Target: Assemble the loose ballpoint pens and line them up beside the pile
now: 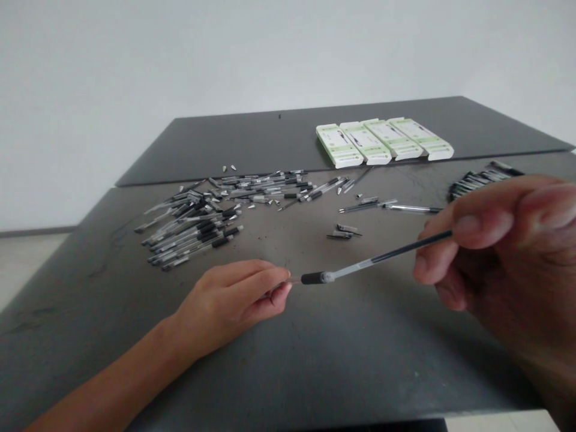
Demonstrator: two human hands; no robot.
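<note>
A person sits at a dark table (pixel 270 372), and both hands are holding one thin pen (pixel 360 264) in the air above it, in the middle of the frame. The left hand (pixel 229 306) comes in from the lower left, with its fingers nearly closed around the pen's tip end, just beside the black grip. The right hand (pixel 499 252) is large in the right of the frame, and its thumb and fingers pinch the dark far end. Behind them, left of centre, lies a loose pile of pens (pixel 193 225), with small white caps (pixel 228 168) a little above it. Some pen parts (pixel 344 232) and two single refills (pixel 387 207) lie near the centre, apart from the pile. At the upper right stand four white and green boxes (pixel 384 141), side by side and touching. A dark bundle of pens (pixel 481 183) lies at the right, and the right hand blocks part of it from view.
</note>
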